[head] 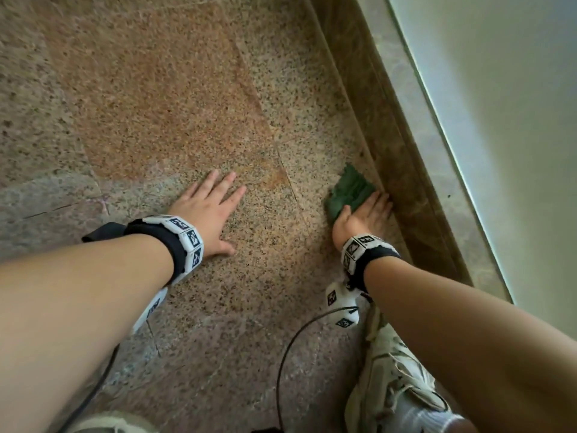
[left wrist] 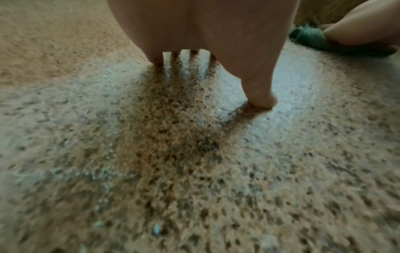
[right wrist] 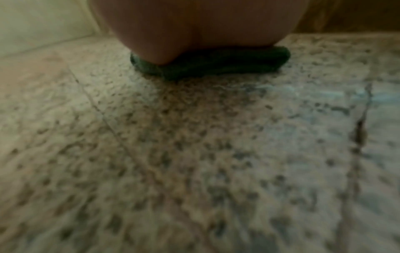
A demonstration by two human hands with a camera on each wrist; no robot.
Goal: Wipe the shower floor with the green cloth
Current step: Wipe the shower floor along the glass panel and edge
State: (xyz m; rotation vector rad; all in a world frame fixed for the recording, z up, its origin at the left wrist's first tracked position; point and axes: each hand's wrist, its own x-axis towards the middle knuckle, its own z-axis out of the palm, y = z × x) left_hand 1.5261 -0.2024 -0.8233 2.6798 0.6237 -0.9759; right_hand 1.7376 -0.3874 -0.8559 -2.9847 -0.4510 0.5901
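Observation:
The green cloth (head: 349, 190) lies bunched on the speckled granite shower floor (head: 187, 89), right against the brown stone curb (head: 384, 135). My right hand (head: 363, 214) presses flat on the cloth's near part with straight fingers, the fingertips close to the curb. In the right wrist view the palm sits on the cloth (right wrist: 207, 63), which shows as a dark green roll. My left hand (head: 209, 210) rests flat on the bare floor to the left, fingers spread and holding nothing. The left wrist view shows the thumb (left wrist: 262, 95) touching the floor and the cloth (left wrist: 309, 37) at the far right.
A glass panel edge (head: 443, 135) runs along the top of the curb on the right. My shoe (head: 393, 385) stands near the lower right. A black cable (head: 281, 370) loops over the floor by it. Tile joints (head: 290, 179) cross the floor.

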